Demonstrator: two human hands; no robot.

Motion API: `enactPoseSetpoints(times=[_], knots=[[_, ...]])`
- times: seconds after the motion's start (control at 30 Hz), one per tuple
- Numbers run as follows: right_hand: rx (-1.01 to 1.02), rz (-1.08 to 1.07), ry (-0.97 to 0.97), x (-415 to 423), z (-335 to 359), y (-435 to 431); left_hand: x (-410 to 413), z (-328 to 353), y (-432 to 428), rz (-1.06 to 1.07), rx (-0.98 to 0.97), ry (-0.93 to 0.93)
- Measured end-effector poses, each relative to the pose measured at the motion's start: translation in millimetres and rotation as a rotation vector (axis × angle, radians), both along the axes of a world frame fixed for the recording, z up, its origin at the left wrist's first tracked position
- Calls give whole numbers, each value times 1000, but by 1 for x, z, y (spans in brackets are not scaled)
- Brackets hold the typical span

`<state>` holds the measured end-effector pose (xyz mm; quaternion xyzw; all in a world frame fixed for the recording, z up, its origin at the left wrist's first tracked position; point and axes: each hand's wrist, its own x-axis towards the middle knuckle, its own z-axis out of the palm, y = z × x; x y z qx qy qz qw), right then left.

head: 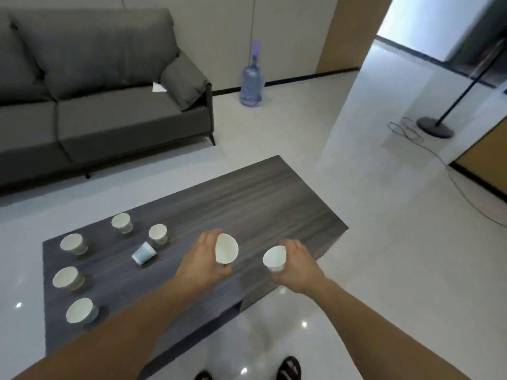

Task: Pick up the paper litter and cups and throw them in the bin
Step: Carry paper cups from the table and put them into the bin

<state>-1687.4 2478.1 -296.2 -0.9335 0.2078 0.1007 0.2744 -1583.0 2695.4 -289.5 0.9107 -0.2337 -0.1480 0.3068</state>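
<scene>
Gaping white cup (226,248), left hand (201,259)

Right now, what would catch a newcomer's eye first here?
The left hand grips a paper cup and the right hand a second cup above the dark table. Five upright cups and one tipped cup sit on its left end; a grey sofa stands behind.

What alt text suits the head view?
A person holds a paper cup in the left hand and another in the right hand at a coffee table. Six more cups sit on it, one tipped over; a grey sofa and water bottle stand beyond.
</scene>
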Motion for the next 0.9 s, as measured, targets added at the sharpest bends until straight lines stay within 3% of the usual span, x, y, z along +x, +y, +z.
enactPoseSetpoints(times=[0.2,0.57,0.9], knots=[[15,-263,-30,-118,16,-101,-71,20,-140,-275,-5,-38],[-126,-716,16,-399,31,-287,-275,18,-401,-663,-25,39],[-151,-1014,-11,-544,36,-409,-404,23,-609,-1017,-5,-57]])
